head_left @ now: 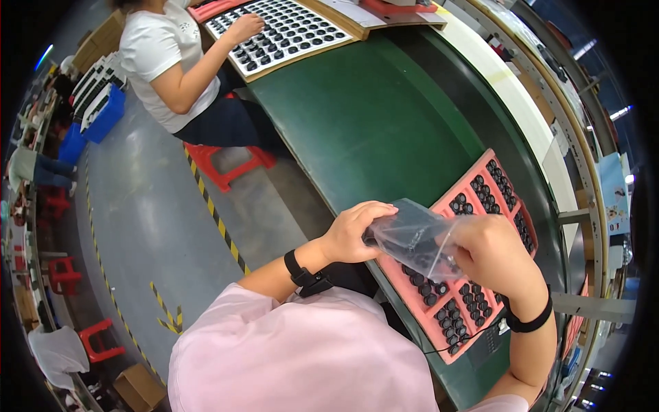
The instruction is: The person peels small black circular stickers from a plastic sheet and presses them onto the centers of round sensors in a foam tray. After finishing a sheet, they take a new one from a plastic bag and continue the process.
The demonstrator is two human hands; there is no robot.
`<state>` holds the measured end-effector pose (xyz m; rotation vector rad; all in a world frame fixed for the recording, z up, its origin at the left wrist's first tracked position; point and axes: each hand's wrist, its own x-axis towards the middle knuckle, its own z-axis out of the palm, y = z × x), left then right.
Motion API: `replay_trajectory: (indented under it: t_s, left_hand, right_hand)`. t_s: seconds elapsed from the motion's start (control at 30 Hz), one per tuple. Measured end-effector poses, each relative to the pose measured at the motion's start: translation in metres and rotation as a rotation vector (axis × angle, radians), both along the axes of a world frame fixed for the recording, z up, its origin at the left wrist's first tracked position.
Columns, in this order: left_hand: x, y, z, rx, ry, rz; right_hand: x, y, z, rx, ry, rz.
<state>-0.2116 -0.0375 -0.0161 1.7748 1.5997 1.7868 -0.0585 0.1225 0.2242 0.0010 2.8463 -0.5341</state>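
Observation:
A clear plastic bag (410, 237) is stretched between my two hands, above a pink tray (427, 307). My left hand (358, 232) is closed on the bag's left end, its thumb and fingers wrapped round it. Something dark shows by those fingertips, too covered to name. At the bag's right end my right hand (495, 248) is curled shut with the plastic in its fingers; its fingertips are partly hidden. Small black round parts (449, 323) fill the tray's compartments, some seen blurred through the bag.
The pink tray lies on a green conveyor belt (371, 117). Farther along, a co-worker (165, 69) on a red stool (226, 168) reaches over a white tray (302, 51) of black parts. A thin dark cable (449, 349) crosses the pink tray's near end. A metal frame runs along the right.

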Motion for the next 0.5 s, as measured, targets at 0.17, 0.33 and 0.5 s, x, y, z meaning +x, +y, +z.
replay_trajectory:
  t_s: [0.17, 0.33, 0.5]
  left_hand:
    - [-0.002, 0.004, -0.011, -0.015, -0.201, -0.035]
    - [-0.001, 0.006, -0.018, -0.008, -0.419, -0.039]
    - [-0.001, 0.006, -0.031, -0.012, -0.455, -0.059]
  right_hand:
    - [-0.011, 0.002, -0.01, 0.065, 0.159, -0.063]
    - [-0.011, 0.014, 0.023, -0.111, 0.423, -0.14]
    - [0.008, 0.013, 0.093, 0.168, 0.756, -0.13]
